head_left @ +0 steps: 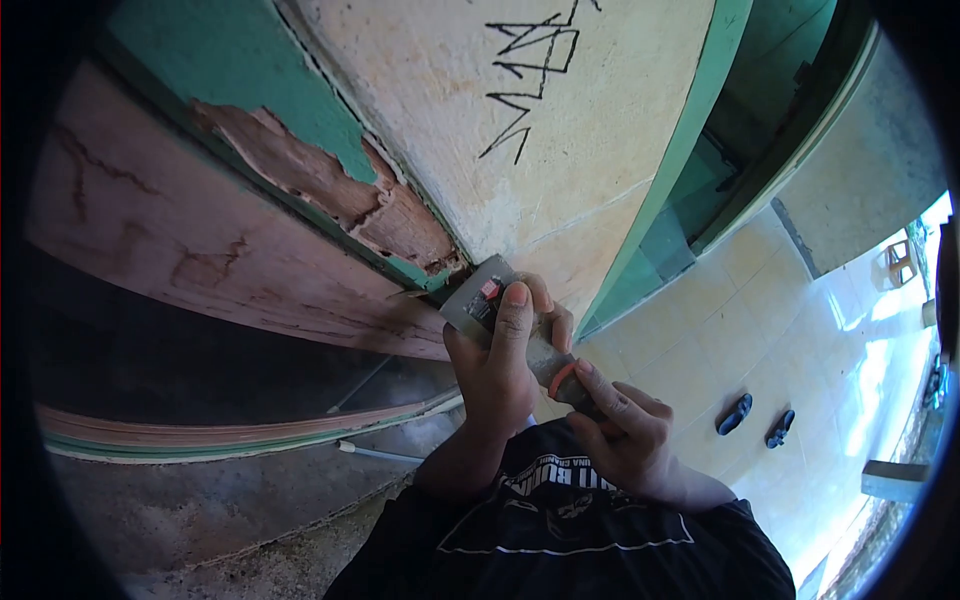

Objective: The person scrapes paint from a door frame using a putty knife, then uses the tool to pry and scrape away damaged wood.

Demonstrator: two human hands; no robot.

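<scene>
A grey hand tool with a broad flat metal end and a dark handle with an orange band (563,378) is held between both hands. My left hand (500,365) is closed on its metal end, thumb on top over a red and black label. Around the handle, my right hand (630,425) has its fingers closed. The metal end lies close to the bottom corner of a green door frame (405,270), where peeled paint and broken brown wood (330,190) show; whether it touches is hidden.
A cream wall (590,130) with black scribbles rises ahead. Left is a pinkish wooden panel (190,240). Right are a green doorway edge (650,215), a tiled floor (690,350), two black sandals (735,414) and a small stool (899,262). A white tube (380,453) lies lower left.
</scene>
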